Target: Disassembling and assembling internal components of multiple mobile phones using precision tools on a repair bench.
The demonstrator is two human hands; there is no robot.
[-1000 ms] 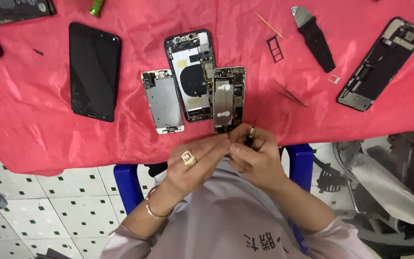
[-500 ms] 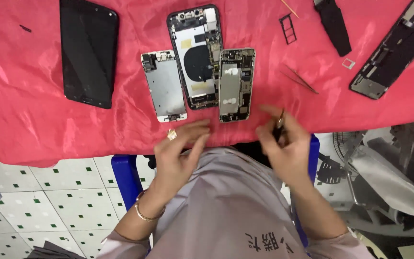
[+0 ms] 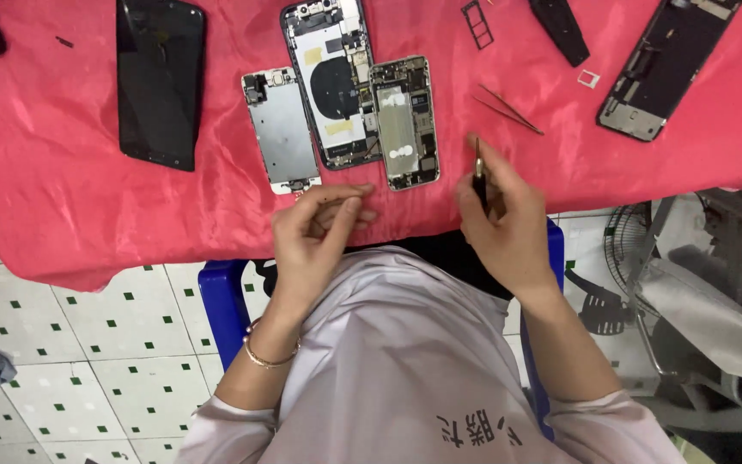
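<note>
Hands have drawn apart — right hand grips a thin tool, left hand loosely curled, empty.

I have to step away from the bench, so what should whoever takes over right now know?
Left hand: fingers pinched together at the red cloth edge; anything held is too small to see.
Right hand: grips a thin dark tool, tip up.
Three opened phone parts lie ahead: metal-backed screen plate, large open phone body, small open phone body. Tweezers lie to the right.
Phones are apart, not reassembled.
</note>
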